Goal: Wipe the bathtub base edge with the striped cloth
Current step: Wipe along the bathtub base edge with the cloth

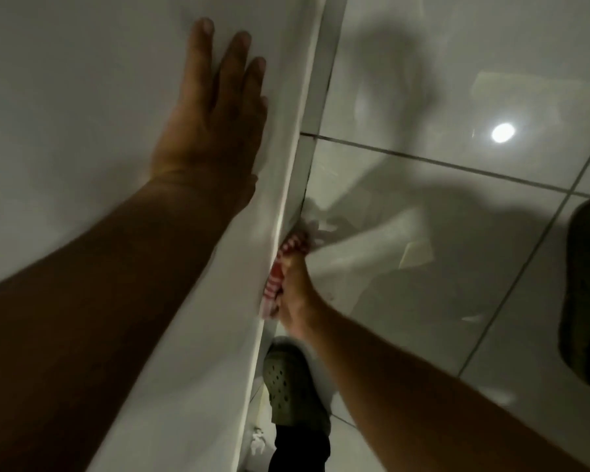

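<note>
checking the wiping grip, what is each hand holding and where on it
The right hand grips the striped cloth, bunched up around its middle, against the bathtub side. The left hand holds nothing, lying flat on the tub.

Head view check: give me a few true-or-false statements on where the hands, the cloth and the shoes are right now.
1. The right hand grips the striped cloth against the tub's outer side. True.
2. The left hand holds a second cloth. False: it lies flat and open on the white bathtub, holding nothing.
3. The cloth is blue and white. False: its stripes are red and white.
4. A green perforated shoe stands on the tile floor close to the tub. True.
5. The floor is carpeted. False: it is glossy tile with dark grout lines.
</note>
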